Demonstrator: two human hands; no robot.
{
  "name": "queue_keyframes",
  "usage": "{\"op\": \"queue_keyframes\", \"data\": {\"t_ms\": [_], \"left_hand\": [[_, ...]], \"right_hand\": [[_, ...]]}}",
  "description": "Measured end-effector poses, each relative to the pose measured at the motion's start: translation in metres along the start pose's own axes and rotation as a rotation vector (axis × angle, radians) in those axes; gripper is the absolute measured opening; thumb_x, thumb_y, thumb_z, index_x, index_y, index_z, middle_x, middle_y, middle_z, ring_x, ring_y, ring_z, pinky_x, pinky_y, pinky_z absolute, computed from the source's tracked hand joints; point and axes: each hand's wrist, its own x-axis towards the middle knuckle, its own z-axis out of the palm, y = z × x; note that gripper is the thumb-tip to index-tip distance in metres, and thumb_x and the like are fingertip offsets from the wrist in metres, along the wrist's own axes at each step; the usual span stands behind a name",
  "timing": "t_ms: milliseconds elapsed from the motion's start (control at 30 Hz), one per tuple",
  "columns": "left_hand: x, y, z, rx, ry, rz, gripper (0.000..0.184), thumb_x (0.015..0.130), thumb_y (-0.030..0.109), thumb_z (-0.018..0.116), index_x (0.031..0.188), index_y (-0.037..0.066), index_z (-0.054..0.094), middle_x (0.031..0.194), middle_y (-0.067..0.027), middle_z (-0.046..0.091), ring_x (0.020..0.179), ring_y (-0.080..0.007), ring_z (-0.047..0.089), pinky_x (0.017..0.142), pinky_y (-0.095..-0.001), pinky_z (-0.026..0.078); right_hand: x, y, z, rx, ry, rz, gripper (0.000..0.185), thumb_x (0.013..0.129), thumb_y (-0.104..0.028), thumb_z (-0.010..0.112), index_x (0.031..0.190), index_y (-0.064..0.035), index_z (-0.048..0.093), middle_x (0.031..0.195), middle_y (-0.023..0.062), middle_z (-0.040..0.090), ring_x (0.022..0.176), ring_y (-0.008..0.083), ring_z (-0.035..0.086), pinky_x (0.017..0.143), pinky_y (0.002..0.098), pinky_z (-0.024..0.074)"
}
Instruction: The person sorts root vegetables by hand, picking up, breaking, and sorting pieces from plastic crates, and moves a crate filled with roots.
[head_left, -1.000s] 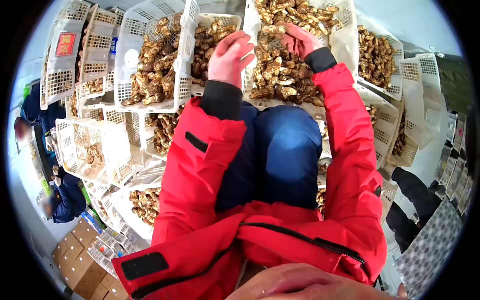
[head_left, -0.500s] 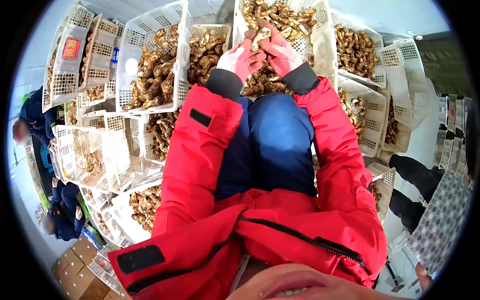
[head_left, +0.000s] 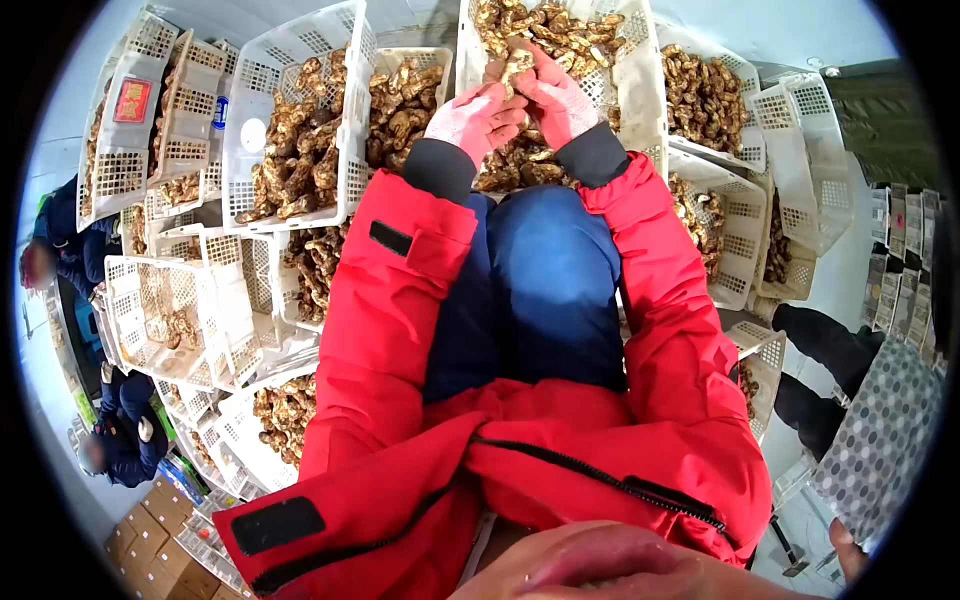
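A pale, knobbly mushroom [head_left: 517,66] is held upright between my two gloved hands, over a white crate. My right hand [head_left: 560,98] grips it from the right, fingers wrapped behind it. My left hand [head_left: 482,118] is closed at its lower end, with curled fingers hiding part of the stem. A brown, roundish piece shows beside the left fingertips, but I cannot tell whether it belongs to the same mushroom. Beneath and beyond the hands, brown and cream mushrooms [head_left: 555,35] fill much of the crate [head_left: 640,85].
More crates of mushrooms stand to the left [head_left: 300,140] and right [head_left: 705,95]. A stacked, tilted crate [head_left: 150,330] holds a few pieces. Two people in dark clothes [head_left: 130,430] are at the far left. Another person's dark-clad legs [head_left: 825,345] are at the right. Cardboard boxes [head_left: 155,530] sit lower left.
The view has shifted slightly, moving the scene a little left and up. My hands still hold the mushroom, which is turned slightly, and less of the brown piece shows.
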Motion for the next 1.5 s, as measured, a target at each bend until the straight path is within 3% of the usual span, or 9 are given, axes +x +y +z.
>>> {"op": "queue_keyframes", "data": {"t_ms": [200,567,633,667,700,800,833,1033,1500], "left_hand": [[0.004,-0.001,-0.008,0.127,0.193,0.217,0.037,0.078,0.004,0.053,0.113,0.000,0.042,0.103,-0.0071,0.053,0.094,-0.0177,0.052,0.082,-0.0302,0.041],[0.015,-0.012,0.006,0.098,-0.196,0.232,0.030,0.077,0.007,0.057,0.104,-0.002,0.048,0.095,-0.0102,0.056,0.081,-0.0199,0.057,0.065,-0.0278,0.045],[0.006,-0.012,0.028,0.062,0.152,0.167,0.029,0.076,0.008,0.058,0.103,-0.001,0.050,0.089,-0.0079,0.055,0.072,-0.0163,0.055,0.061,-0.0272,0.044],[0.031,-0.021,-0.006,-0.178,-0.100,0.039,0.028,0.077,0.010,0.058,0.103,0.003,0.051,0.087,-0.0084,0.054,0.070,-0.0156,0.054,0.061,-0.0279,0.044],[0.011,-0.017,0.020,-0.093,0.094,0.037,0.026,0.078,0.012,0.058,0.102,0.005,0.052,0.089,-0.0093,0.055,0.072,-0.0169,0.055,0.063,-0.0279,0.046],[0.051,-0.033,-0.025,-0.264,-0.360,-0.005,0.027,0.079,0.016,0.057,0.103,0.005,0.052,0.099,-0.0132,0.055,0.081,-0.0219,0.057,0.069,-0.0311,0.048],[0.037,-0.027,-0.009,-0.061,-0.094,0.064,0.028,0.079,0.017,0.058,0.103,0.005,0.052,0.099,-0.0134,0.055,0.081,-0.0222,0.057,0.069,-0.0323,0.048],[0.002,-0.009,-0.003,0.108,0.025,0.140,0.034,0.081,0.023,0.055,0.109,0.004,0.048,0.103,-0.0151,0.055,0.088,-0.0262,0.057,0.073,-0.0371,0.047],[0.007,-0.006,-0.007,0.128,0.000,0.124,0.041,0.080,0.025,0.056,0.112,0.001,0.045,0.110,-0.0195,0.051,0.095,-0.0295,0.054,0.078,-0.0379,0.046]], "right_hand": [[0.005,0.013,-0.008,0.240,-0.130,-0.026,0.066,0.078,-0.013,0.058,0.131,-0.0041,0.019,0.081,0.0002,0.047,0.080,0.0110,0.049,0.071,0.0248,0.0400],[-0.022,-0.026,-0.017,0.273,-0.030,-0.058,0.046,0.080,-0.005,0.047,0.123,0.0005,0.029,0.077,0.0046,0.049,0.068,0.0148,0.048,0.061,0.0262,0.0411],[-0.021,-0.054,-0.084,0.530,0.350,-0.067,0.038,0.081,-0.010,0.047,0.116,0.0017,0.035,0.083,0.0069,0.053,0.076,0.0176,0.051,0.070,0.0295,0.0435],[-0.022,-0.078,-0.113,0.584,0.472,-0.118,0.036,0.082,-0.012,0.047,0.113,0.0022,0.037,0.085,0.0081,0.055,0.079,0.0188,0.053,0.075,0.0309,0.0441],[-0.032,-0.111,-0.137,0.499,0.468,-0.244,0.034,0.082,-0.011,0.047,0.112,0.0027,0.038,0.087,0.0091,0.056,0.082,0.0194,0.053,0.078,0.0317,0.0437],[-0.051,-0.162,-0.115,-0.038,0.361,-0.408,0.033,0.083,-0.007,0.044,0.114,0.0023,0.040,0.093,0.0122,0.058,0.091,0.0203,0.053,0.084,0.0328,0.0431],[-0.062,-0.174,-0.071,-0.409,0.242,-0.350,0.035,0.082,-0.003,0.043,0.117,0.0009,0.039,0.096,0.0132,0.058,0.094,0.0199,0.053,0.084,0.0323,0.0433],[-0.043,-0.095,-0.040,0.365,0.049,-0.038,0.037,0.082,-0.005,0.047,0.119,-0.0079,0.037,0.094,0.0052,0.049,0.105,0.0237,0.046,0.095,0.0403,0.0348],[-0.059,-0.046,-0.009,0.067,0.026,-0.011,0.048,0.079,0.004,0.045,0.125,-0.0075,0.034,0.080,0.0042,0.048,0.093,0.0206,0.052,0.084,0.0391,0.0449]]}}
